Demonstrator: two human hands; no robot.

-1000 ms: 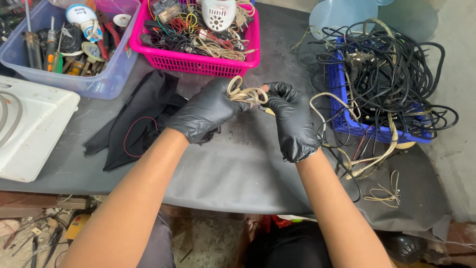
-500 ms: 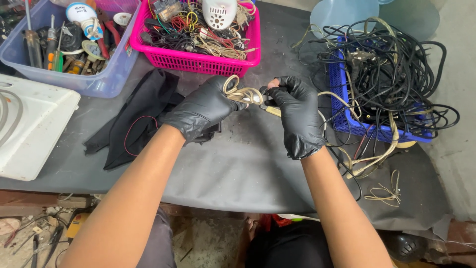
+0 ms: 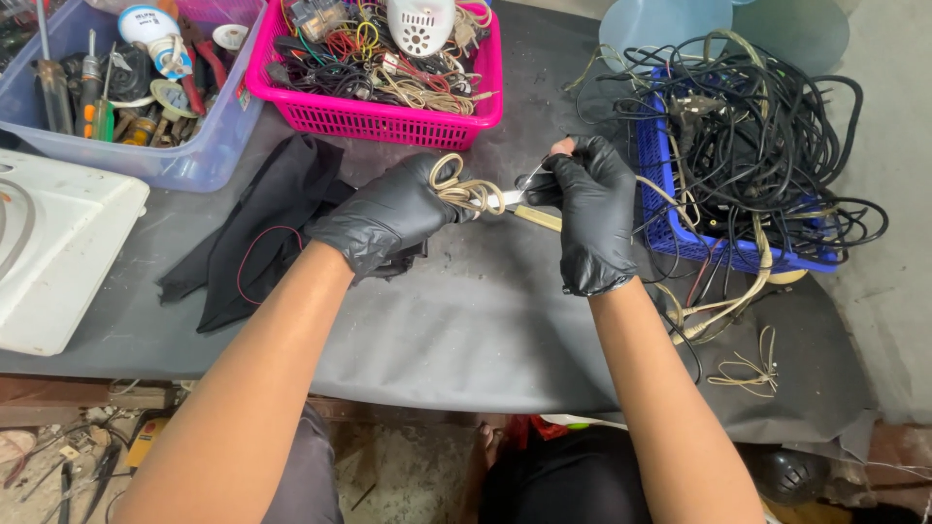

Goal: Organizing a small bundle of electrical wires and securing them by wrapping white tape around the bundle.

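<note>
Left hand [image 3: 388, 218] fingers closed on a coiled beige cord [image 3: 461, 189] above the bench [image 3: 466, 330] | right hand [image 3: 592, 209] fingers pinched on its free end; seemingly mid-winding | pink basket [image 3: 388, 121] behind; blue crate [image 3: 670, 228] of black cables beside

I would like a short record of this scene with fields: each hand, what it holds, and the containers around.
left hand: black glove, grip closed on a small coil of beige cable
right hand: black glove, pinching the other end of the same cable
surface: dark mat on the table
behind the hands: pink basket with mixed wires
right side: blue crate full of tangled black cables
left side: clear bin with tools, black cloth
</note>
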